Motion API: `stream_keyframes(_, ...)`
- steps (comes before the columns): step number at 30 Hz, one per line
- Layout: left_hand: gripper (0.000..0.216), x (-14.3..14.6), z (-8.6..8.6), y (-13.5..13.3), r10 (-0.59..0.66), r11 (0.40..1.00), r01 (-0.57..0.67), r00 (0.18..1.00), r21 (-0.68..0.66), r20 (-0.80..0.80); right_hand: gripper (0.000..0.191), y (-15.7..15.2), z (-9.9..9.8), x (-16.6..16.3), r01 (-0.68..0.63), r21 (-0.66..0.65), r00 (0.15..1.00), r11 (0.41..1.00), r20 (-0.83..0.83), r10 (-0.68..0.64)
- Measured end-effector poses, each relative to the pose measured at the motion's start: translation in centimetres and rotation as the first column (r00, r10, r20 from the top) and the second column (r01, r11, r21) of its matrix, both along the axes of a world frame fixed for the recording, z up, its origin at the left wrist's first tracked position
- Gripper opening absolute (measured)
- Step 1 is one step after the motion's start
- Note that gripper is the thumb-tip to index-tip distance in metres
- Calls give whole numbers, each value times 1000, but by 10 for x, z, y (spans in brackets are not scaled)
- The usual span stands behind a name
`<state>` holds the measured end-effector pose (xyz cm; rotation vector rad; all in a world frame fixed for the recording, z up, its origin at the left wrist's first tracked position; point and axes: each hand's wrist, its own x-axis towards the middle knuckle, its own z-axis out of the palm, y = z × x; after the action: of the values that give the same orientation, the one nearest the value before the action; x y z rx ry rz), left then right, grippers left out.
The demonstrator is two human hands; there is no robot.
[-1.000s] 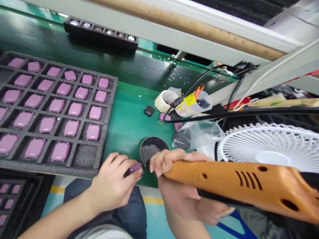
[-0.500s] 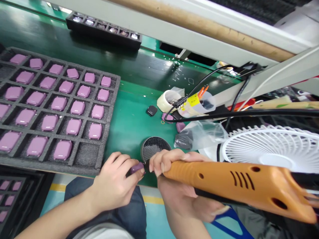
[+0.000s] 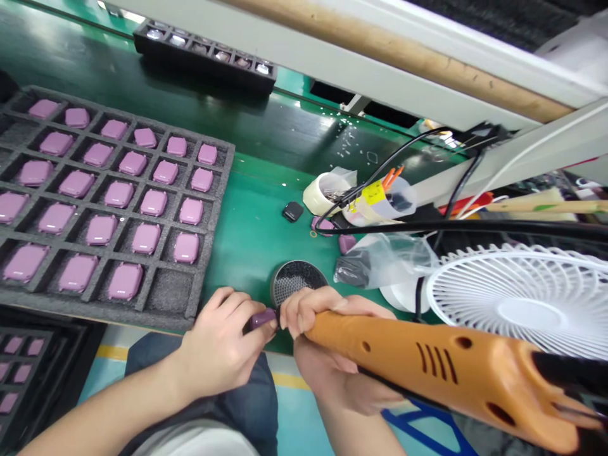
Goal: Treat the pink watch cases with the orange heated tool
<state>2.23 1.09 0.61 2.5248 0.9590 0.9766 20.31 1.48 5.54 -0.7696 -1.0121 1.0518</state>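
My left hand (image 3: 219, 342) grips a small purple rounded case (image 3: 262, 319) between thumb and fingers, with its dark end towards my right hand. My right hand (image 3: 323, 329) is wrapped around a large orange handheld tool (image 3: 427, 367) with vent slots, and its front end meets the purple case, partly hidden by my fingers. A grey foam tray (image 3: 223, 190) to the left holds rows of similar purple cases, with one cell bare near my left hand.
A round black mesh dish (image 3: 295, 281) sits just beyond my hands. Further back are a tape roll (image 3: 319, 195), a plastic cup (image 3: 394, 199), a plastic bag (image 3: 384, 263), black cables and a white fan (image 3: 522, 304). Another tray (image 3: 23, 361) lies lower left.
The view has drifted, so the foam tray sits further right in the picture. The rear of the orange tool has dropped slightly. Both hands keep the same hold.
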Motion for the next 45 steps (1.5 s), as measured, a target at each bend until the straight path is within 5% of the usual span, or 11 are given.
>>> stream_keyframes(6,9,1,-1,0,10,1000,-10,1000,-5,-20,56,11,8,11,-61,-30,998,998,-13,61)
stream_keyframes(14,34,-4,4,0,-91,995,83,987,-62,-130,51,19,16,19,319,87,947,944,-3,-320)
stream_keyframes(20,23,-2,3,0,-23,999,18,992,-43,-128,53,15,8,24,256,51,966,965,23,-258)
stream_keyframes(29,24,-6,9,1,-108,989,95,987,-113,-116,58,13,9,16,277,39,961,960,0,-277)
stream_keyframes(38,20,-4,6,1,-78,996,73,990,-44,-116,56,12,7,19,258,58,965,964,26,-260)
stream_keyframes(45,16,-4,3,1,-69,998,69,994,-6,-90,49,1,21,10,294,38,956,955,-31,-293)
